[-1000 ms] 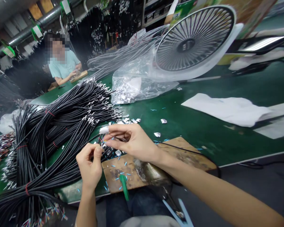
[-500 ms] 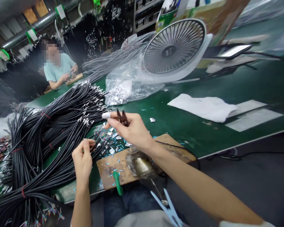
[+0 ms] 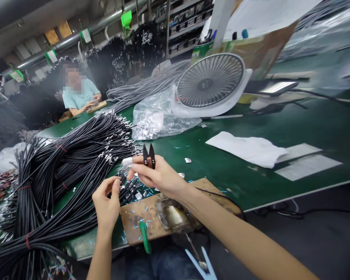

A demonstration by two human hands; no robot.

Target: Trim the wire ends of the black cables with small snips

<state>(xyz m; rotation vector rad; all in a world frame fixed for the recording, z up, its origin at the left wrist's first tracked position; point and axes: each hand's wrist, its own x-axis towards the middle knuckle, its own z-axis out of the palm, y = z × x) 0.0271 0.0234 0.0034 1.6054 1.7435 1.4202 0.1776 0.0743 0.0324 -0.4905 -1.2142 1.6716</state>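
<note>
Now that the bare left hand [image 3: 107, 200] and white-capped right hand [image 3: 160, 173] are closer together, work seems gathered beside the long black flexible cables [image 3: 84, 132]; the left's fingers curl, contents unclear, while the right's grip pointed black metal snips [image 3: 146, 158].

A long workbench [image 3: 251, 194] with a glossy green top runs across a dim workshop, over a dark grey floor [image 3: 309, 245]. Behind it, metal shelving [image 3: 189, 29] stands at the back. At upper left, a silvery pipe [image 3: 64, 43] slants beneath a shadowy grey ceiling [image 3: 10, 17]; pale light reflects off the benchtop.
</note>
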